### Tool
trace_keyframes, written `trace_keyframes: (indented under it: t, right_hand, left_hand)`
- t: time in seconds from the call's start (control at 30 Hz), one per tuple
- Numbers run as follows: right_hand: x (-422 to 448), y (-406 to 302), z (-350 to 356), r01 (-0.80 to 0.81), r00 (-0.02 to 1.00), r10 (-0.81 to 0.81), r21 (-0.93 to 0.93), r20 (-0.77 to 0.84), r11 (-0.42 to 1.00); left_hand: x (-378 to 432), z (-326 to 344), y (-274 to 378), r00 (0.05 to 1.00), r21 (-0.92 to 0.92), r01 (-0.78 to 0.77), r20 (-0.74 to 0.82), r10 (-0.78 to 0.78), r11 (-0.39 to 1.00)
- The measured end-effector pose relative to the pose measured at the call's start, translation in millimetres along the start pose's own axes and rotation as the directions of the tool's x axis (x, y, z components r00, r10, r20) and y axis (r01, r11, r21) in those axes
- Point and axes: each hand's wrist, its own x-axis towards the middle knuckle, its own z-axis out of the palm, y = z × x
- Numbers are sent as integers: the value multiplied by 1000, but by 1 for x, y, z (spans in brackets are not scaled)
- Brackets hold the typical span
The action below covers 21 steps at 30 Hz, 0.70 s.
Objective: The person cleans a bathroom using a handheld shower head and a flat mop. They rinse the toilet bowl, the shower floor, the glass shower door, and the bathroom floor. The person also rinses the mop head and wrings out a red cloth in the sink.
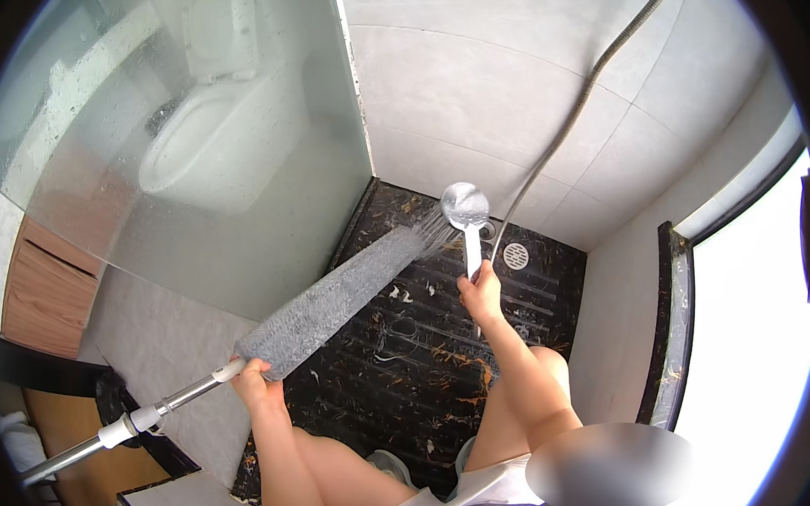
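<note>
My right hand [483,293] grips the white handle of a chrome-faced shower head [465,207], and water sprays from it leftward onto a long grey fluffy mop head [332,301]. My left hand [257,381] holds the near end of that mop head, beside the white collar of its pole. The telescopic metal pole [189,396] runs down to the lower left. From the shower head's handle, a metal shower hose [592,82] curves up along the wall. Below lies the black, grooved, marble-patterned shower floor [411,369], which looks wet.
A glass panel [259,226] with water drops stands at the left, a toilet [193,144] behind it. A round floor drain [516,256] lies near the tiled back wall [464,78]. At the right is a bright window [752,331]; a wooden cabinet [46,292] is far left.
</note>
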Motion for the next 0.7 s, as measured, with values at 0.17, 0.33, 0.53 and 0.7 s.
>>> trace_keyframes:
  t: [0.17, 0.33, 0.53, 0.7]
  right_hand:
    - [2, -1, 7, -239, 969, 225, 155, 102, 959]
    - [-7, 1, 11, -128, 992, 126, 334, 26, 934]
    - [-16, -5, 7, -228, 972, 203, 254, 121, 940]
    - [-11, -9, -5, -159, 955, 191, -152, 227, 976]
  left_hand:
    - [2, -10, 0, 998, 55, 57, 14, -58, 997]
    - [-6, -9, 3, 968, 88, 239, 51, -244, 967]
    - [-20, 1, 0, 954, 168, 237, 148, -262, 957]
    - [-34, 19, -1, 961, 168, 231, 115, -252, 958]
